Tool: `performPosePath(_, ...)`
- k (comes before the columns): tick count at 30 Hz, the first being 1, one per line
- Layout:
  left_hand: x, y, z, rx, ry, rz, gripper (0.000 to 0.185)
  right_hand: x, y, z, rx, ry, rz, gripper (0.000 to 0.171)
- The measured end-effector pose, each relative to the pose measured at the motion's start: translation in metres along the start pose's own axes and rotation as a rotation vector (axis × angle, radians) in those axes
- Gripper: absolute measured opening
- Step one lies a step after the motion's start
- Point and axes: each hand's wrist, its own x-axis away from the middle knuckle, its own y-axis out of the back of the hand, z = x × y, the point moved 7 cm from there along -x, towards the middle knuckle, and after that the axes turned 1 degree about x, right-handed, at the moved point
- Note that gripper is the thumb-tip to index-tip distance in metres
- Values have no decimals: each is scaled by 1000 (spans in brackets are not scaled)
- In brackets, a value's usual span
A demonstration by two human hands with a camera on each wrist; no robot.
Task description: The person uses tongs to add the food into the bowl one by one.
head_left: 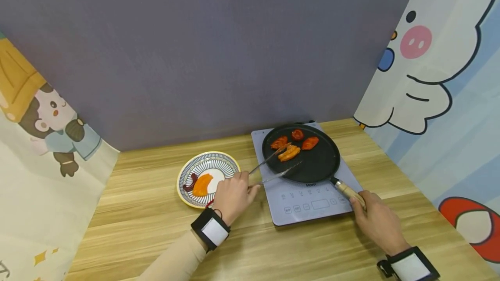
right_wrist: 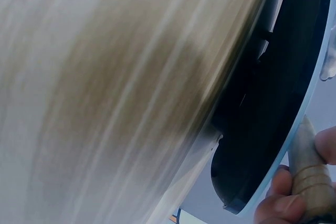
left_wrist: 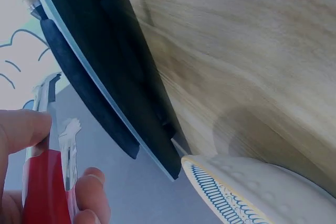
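My left hand [head_left: 233,196] holds tongs [head_left: 278,175] with a red grip [left_wrist: 44,187]. Their two arms stand spread over a black flat pan [head_left: 320,159], one tip at an orange-brown ridged piece of food [head_left: 289,153], the other apart from it. Around that piece lie two reddish wing-like pieces, one left [head_left: 279,142] and one right [head_left: 310,143], and a small round red piece [head_left: 297,135]. With fingers curled round it, my right hand [head_left: 379,220] grips the pan's wooden handle [head_left: 347,191]. In the right wrist view this handle [right_wrist: 308,177] shows between thumb and fingers.
Beneath the pan is a flat grey induction cooker [head_left: 281,218] with a touch panel. A patterned plate [head_left: 180,185] left of it bears an orange slice [head_left: 202,184] and a dark red piece [head_left: 190,183], partly behind my left hand. A grey panel [head_left: 195,55] rises behind the table.
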Motion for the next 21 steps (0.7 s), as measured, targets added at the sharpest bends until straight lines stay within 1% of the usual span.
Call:
performPosePath(3, 3, 5, 0, 2, 11, 6, 41, 0, 0, 0, 0, -3, 2, 31)
performPosePath(7, 7, 13, -1, 3, 9, 8, 42, 1, 0, 0, 2, -1, 0, 31)
performPosePath(14, 12, 28, -5, 1, -13, -24, 40, 1, 0, 0, 1, -3, 3, 31)
performPosePath(21, 17, 36, -4, -17, -29, -39, 36, 0, 0, 0, -1, 3, 0, 31)
